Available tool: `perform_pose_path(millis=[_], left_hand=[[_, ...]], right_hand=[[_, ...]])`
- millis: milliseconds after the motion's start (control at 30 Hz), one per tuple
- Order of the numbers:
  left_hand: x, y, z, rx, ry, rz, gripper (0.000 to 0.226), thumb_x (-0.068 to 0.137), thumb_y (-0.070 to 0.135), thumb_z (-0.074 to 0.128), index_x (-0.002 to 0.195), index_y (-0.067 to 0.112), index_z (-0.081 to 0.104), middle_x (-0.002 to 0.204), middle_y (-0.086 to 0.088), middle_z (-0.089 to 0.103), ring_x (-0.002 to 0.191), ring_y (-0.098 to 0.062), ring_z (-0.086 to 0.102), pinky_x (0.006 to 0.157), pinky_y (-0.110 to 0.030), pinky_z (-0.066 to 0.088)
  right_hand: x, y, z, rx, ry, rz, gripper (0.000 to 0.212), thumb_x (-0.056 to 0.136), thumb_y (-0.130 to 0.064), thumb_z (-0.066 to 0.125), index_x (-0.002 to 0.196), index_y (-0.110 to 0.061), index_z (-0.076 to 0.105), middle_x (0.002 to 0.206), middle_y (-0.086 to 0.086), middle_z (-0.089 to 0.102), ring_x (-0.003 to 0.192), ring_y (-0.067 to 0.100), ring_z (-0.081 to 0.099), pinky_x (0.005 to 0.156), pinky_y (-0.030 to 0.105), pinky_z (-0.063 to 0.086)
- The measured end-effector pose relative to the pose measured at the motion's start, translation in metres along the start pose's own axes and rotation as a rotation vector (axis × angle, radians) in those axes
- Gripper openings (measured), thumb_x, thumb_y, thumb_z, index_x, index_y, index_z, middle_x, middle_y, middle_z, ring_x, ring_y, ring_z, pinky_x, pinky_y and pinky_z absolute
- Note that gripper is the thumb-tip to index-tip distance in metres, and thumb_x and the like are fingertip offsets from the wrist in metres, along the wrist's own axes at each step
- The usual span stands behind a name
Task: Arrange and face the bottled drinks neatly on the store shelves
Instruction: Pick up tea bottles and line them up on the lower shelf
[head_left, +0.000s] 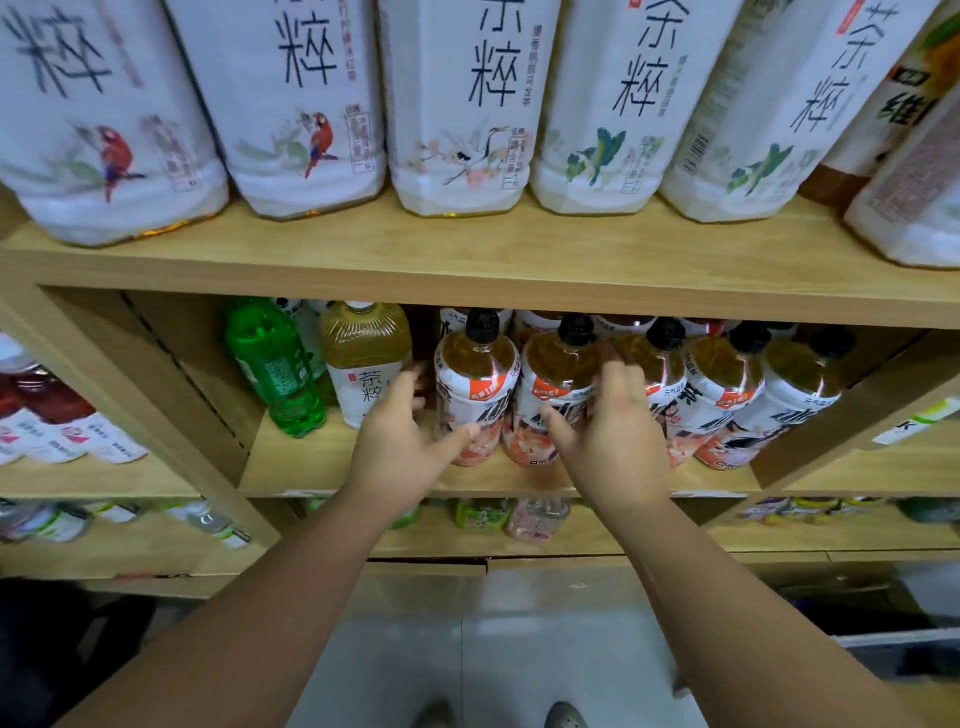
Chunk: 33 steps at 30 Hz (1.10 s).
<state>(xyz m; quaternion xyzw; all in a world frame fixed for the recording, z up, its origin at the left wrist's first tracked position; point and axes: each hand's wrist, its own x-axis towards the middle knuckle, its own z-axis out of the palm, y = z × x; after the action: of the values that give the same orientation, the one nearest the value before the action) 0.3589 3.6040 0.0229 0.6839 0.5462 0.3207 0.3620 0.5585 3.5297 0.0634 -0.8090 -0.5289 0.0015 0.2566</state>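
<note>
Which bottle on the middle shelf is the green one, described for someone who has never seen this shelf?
Find the middle wooden shelf the hands reach into. At its left end, left of a pale tea bottle with a white label, stands the green bottle. It alone is see-through green plastic with a green cap; the others hold amber drink.

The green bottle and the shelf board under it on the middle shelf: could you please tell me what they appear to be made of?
The translucent green bottle looks like glossy clear-tinted plastic: light passes through it and highlights glint on its ribbed body. The light tan shelf board shows a matte wood-grain surface; whether it is solid wood or printed laminate cannot be told.
</note>
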Motion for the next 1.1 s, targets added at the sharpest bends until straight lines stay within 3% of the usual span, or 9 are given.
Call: perform_pose_path(millis=[100,200,300,400,500,633,767,1033,1100], left_hand=[[-0.006,-0.009,-0.025,-0.011,0.207,0.066,0.057,0.087,0.039,0.077,0.134,0.021,0.051,0.118,0.004,0.059,0.107,-0.014,0.060,0.090,-0.045,0.057],[0.000,-0.013,-0.050,0.011,0.347,0.093,0.044,0.094,0.033,0.068,0.130,0.015,0.051,0.116,0.000,0.051,0.105,-0.022,0.058,0.090,-0.048,0.055],[0.012,-0.008,-0.066,0.080,0.377,0.064,0.054,0.095,0.030,0.068,0.141,0.011,0.047,0.122,-0.009,0.048,0.112,-0.025,0.052,0.094,-0.035,0.044],[0.029,0.000,-0.068,0.130,0.301,0.070,0.068,0.092,0.029,0.072,0.150,0.021,0.039,0.136,-0.014,0.052,0.111,-0.029,0.059,0.096,-0.037,0.049],[0.042,0.001,-0.065,0.172,0.206,0.077,0.081,0.087,0.026,0.076,0.155,0.025,0.032,0.147,-0.013,0.047,0.116,-0.037,0.061,0.096,-0.049,0.055],[0.050,0.002,-0.065,0.090,0.155,-0.003,0.082,0.087,0.013,0.075,0.155,0.025,0.030,0.144,-0.014,0.052,0.123,-0.036,0.058,0.102,-0.045,0.051],[0.053,0.000,-0.073,0.110,0.125,0.009,0.079,0.086,0.016,0.079,0.151,0.022,0.034,0.137,-0.014,0.059,0.121,-0.035,0.060,0.097,-0.035,0.048],[0.044,0.002,-0.080,0.378,0.094,0.099,0.090,0.079,0.024,0.087,0.151,0.014,0.034,0.154,-0.017,0.035,0.137,-0.038,0.045,0.110,-0.044,0.044],[0.039,0.000,-0.080,0.386,0.067,0.092,0.088,0.078,0.024,0.087,0.149,0.015,0.034,0.145,-0.017,0.049,0.129,-0.038,0.053,0.104,-0.045,0.050]], right_hand=[[-0.015,-0.010,0.002,0.208,0.136,-0.018,0.070,0.085,-0.033,0.081,0.140,-0.008,0.045,0.138,0.011,0.042,0.103,0.010,0.049,0.075,0.022,0.047],[-0.022,-0.028,0.005,0.269,0.156,-0.195,0.061,0.084,-0.025,0.081,0.137,-0.012,0.053,0.131,0.009,0.044,0.104,0.001,0.042,0.081,0.007,0.040],[-0.014,-0.051,0.009,0.228,0.120,-0.305,0.060,0.084,-0.024,0.080,0.137,-0.013,0.055,0.128,0.009,0.044,0.114,0.017,0.049,0.091,0.027,0.049],[-0.006,-0.067,0.015,0.210,0.060,-0.312,0.059,0.087,-0.026,0.077,0.140,-0.015,0.052,0.130,0.011,0.045,0.124,0.030,0.052,0.100,0.039,0.052],[-0.005,-0.069,0.025,0.131,0.019,-0.320,0.051,0.089,-0.024,0.075,0.136,-0.023,0.056,0.115,0.010,0.050,0.108,0.032,0.056,0.085,0.045,0.057],[-0.003,-0.063,0.031,0.021,0.063,-0.411,0.051,0.083,-0.008,0.076,0.131,-0.022,0.065,0.094,0.014,0.050,0.089,0.037,0.056,0.072,0.043,0.056],[0.000,-0.061,0.026,-0.001,0.063,-0.422,0.048,0.085,-0.008,0.076,0.130,-0.022,0.068,0.089,0.012,0.050,0.085,0.036,0.056,0.065,0.036,0.050],[-0.001,-0.063,0.020,-0.039,0.008,-0.427,0.050,0.087,-0.003,0.070,0.134,-0.021,0.066,0.088,0.010,0.048,0.086,0.036,0.056,0.065,0.030,0.039],[-0.001,-0.063,0.018,-0.056,-0.024,-0.426,0.054,0.088,-0.003,0.067,0.138,-0.022,0.063,0.090,0.006,0.042,0.090,0.035,0.056,0.066,0.030,0.038]])
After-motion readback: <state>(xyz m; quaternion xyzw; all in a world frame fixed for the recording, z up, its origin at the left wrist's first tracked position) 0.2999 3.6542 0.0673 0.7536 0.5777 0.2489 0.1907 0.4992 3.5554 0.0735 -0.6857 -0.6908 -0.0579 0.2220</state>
